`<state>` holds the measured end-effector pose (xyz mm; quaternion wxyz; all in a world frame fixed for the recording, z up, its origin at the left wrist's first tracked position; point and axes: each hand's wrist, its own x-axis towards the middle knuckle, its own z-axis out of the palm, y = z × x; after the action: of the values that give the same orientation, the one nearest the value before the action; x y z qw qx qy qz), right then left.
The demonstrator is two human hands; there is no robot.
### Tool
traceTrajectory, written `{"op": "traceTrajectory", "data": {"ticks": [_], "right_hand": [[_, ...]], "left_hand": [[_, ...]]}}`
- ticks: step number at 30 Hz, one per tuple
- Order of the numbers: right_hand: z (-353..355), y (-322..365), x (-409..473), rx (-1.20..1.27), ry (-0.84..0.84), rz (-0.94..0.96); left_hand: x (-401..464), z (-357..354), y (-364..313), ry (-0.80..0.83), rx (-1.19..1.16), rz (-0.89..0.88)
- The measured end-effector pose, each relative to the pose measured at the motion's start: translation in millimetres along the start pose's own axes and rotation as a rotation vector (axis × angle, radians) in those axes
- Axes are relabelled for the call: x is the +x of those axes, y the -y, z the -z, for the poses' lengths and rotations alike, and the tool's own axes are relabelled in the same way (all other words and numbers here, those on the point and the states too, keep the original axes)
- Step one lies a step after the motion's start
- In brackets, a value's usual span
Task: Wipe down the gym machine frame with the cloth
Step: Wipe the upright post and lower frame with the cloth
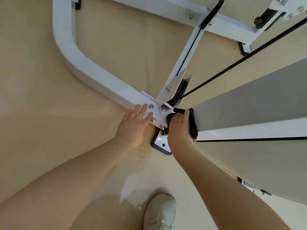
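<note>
The white gym machine frame (93, 75) curves across the beige floor and meets an upright post (249, 103) at a bolted joint in the middle of the head view. My left hand (135, 123) lies flat and open on the base bar beside the bolts. My right hand (180, 128) presses a dark cloth (192, 125) against the foot of the upright post, fingers wrapped over it. Part of the cloth is hidden under my palm.
A black cable (240, 62) runs from a pulley (180, 90) at the joint up to the right. A white foot plate with a black pad (160, 144) sits under my right wrist. My white shoe (162, 213) stands on the floor below.
</note>
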<state>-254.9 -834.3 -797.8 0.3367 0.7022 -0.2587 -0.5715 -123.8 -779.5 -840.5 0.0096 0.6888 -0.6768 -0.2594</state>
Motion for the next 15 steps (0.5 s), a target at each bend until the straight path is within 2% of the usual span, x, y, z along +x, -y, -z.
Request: {"op": "traceTrajectory", "data": {"ticks": [4, 9, 15], "right_hand": [[-2, -15, -7, 0.082, -0.036, -0.007], [9, -86, -71, 0.125, -0.068, -0.082], [32, -195, -176, 0.189, -0.187, -0.191]], "left_hand": [[1, -4, 2, -0.01, 0.004, -0.007], [1, 36, -9, 0.141, -0.073, 0.014], [-19, 89, -51, 0.2, -0.482, -0.119]]}}
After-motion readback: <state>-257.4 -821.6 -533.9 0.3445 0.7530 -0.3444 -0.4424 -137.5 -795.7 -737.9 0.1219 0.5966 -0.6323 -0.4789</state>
